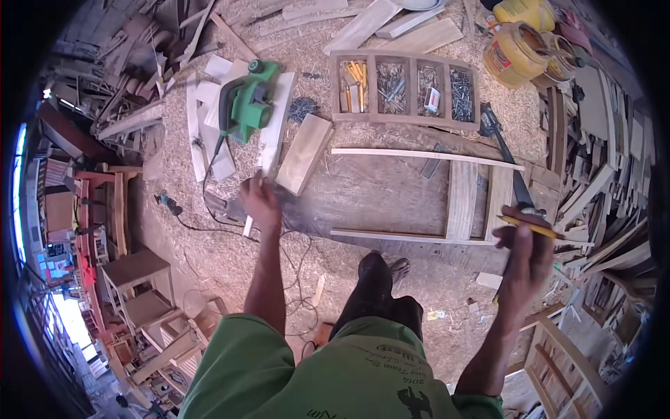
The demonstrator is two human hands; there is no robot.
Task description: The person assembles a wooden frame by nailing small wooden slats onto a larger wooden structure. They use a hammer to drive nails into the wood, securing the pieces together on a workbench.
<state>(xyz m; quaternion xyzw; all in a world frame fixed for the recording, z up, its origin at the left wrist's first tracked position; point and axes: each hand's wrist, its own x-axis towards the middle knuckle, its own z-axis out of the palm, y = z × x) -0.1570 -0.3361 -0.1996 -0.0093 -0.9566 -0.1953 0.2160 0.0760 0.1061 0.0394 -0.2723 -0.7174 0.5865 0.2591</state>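
Note:
My right hand (525,255) is closed around a yellow pencil (528,225), above the right end of the bench. Beside it a long dark tool (518,185) lies across the bench; its kind is hard to make out. My left hand (261,204) is closed over the left part of the bench, with a thin pale wooden strip (248,225) showing below it. Between my hands, two long thin strips (426,155) and two wider boards (461,199) lie as a rectangular frame on the brown bench top (384,192). A short thick board (305,153) rests near my left hand.
A green electric planer (246,101) sits on boards at the far left, its cord trailing. A divided wooden tray (405,120) holds nails, screws and pencils. Yellow plastic containers (515,56) stand far right. Wood piles (593,188) line the right; a small wooden table (136,269) stands left.

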